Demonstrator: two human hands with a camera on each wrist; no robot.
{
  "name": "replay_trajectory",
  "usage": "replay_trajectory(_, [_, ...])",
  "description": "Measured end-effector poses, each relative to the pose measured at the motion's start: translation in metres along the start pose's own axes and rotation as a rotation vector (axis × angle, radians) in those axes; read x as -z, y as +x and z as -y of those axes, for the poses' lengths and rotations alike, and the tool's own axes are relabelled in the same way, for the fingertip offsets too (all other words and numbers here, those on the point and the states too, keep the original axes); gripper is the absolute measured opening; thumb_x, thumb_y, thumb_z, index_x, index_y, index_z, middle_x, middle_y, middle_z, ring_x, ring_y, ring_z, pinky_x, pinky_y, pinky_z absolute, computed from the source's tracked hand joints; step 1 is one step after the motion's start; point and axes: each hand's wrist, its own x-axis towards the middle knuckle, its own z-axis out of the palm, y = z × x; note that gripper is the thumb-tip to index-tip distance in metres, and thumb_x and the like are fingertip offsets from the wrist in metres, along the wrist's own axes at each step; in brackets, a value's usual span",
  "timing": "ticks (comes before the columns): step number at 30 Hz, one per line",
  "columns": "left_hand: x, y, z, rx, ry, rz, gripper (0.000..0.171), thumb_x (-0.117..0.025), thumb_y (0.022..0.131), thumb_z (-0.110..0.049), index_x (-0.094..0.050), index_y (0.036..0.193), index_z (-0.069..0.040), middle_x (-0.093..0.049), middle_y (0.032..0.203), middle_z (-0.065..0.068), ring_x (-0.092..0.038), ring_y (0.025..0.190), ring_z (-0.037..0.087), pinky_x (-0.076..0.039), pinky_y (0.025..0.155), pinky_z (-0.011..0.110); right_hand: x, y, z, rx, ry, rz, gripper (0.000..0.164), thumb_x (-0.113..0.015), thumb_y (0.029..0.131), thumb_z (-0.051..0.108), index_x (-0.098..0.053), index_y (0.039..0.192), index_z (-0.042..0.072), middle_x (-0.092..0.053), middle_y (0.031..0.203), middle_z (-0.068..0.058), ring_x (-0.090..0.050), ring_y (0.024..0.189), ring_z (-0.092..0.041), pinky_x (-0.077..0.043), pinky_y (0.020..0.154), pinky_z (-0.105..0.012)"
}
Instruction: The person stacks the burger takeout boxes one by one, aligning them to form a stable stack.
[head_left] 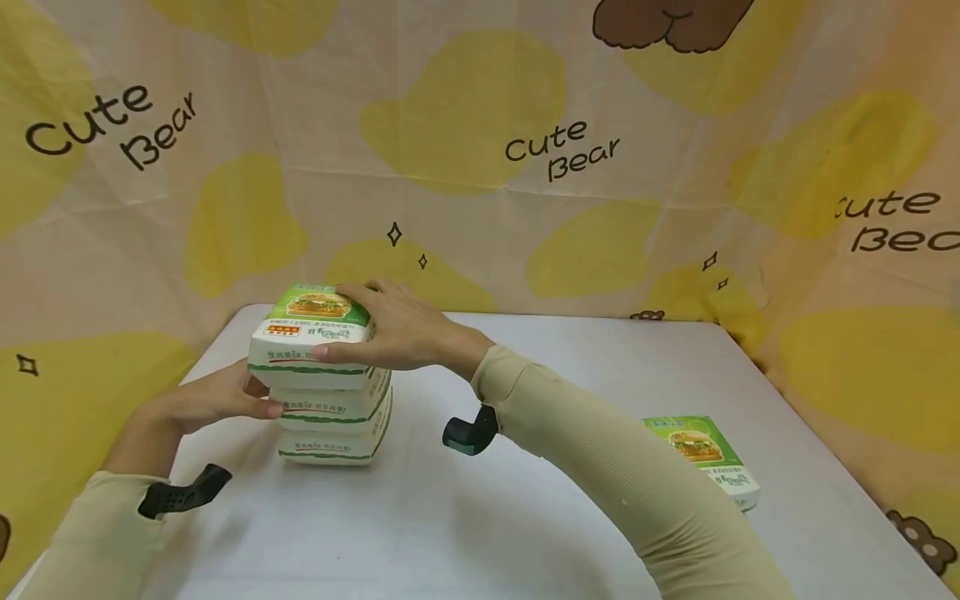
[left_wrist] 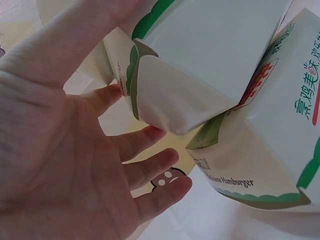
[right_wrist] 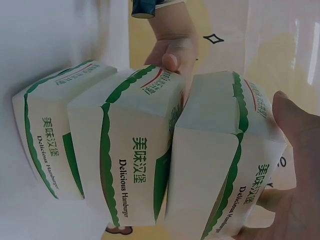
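Note:
Three white and green paper hamburger boxes form a stack at the left of the table in the head view. My right hand [head_left: 401, 329] grips the top hamburger box [head_left: 307, 337], thumb on its front side and fingers over the far side. That box sits shifted left of the middle hamburger box [head_left: 322, 407], and in the right wrist view [right_wrist: 207, 112] it looks tilted. The bottom hamburger box [head_left: 326, 446] stands on the table. My left hand [head_left: 221, 398] is at the stack's left side, thumb by the middle box, its fingers spread and fairly straight in the left wrist view.
A fourth hamburger box [head_left: 701, 454] lies on the right of the white table [head_left: 480, 508], partly behind my right forearm. A patterned cloth [head_left: 465, 108] hangs behind the table and around its sides. Each wrist carries a black camera mount [head_left: 472, 432].

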Motion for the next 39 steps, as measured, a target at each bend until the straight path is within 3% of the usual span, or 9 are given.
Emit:
replay_trajectory(17, [0.002, -0.001, 0.0, -0.019, -0.005, 0.009, 0.077, -0.064, 0.087, -0.007, -0.021, 0.148, -0.024, -0.056, 0.13, -0.018, -0.056, 0.116, -0.001, -0.05, 0.087, 0.025, 0.0, 0.0, 0.0, 0.012, 0.015, -0.012, 0.085, -0.056, 0.081, 0.071, -0.023, 0.152, 0.037, -0.029, 0.156, 0.0, -0.036, 0.135, -0.019, -0.042, 0.101, -0.041])
replay_trajectory(28, [0.006, -0.001, 0.001, -0.016, 0.016, 0.011, 0.08, -0.063, 0.085, -0.007, -0.016, 0.149, -0.018, -0.056, 0.132, -0.01, -0.054, 0.119, -0.001, -0.05, 0.089, 0.029, 0.0, 0.0, -0.001, 0.004, 0.036, -0.013, 0.082, -0.054, 0.082, 0.07, -0.024, 0.151, 0.038, -0.029, 0.156, 0.0, -0.036, 0.136, -0.021, -0.042, 0.103, -0.045])
replay_trajectory(39, [0.01, -0.004, 0.002, -0.05, 0.02, 0.006, 0.088, -0.061, 0.086, -0.008, -0.008, 0.154, -0.022, -0.048, 0.139, -0.014, -0.052, 0.12, -0.002, -0.049, 0.089, 0.027, 0.003, -0.001, -0.003, 0.028, 0.066, -0.024, 0.079, -0.05, 0.085, 0.071, -0.024, 0.151, 0.037, -0.03, 0.156, -0.002, -0.04, 0.135, -0.022, -0.043, 0.104, -0.047])
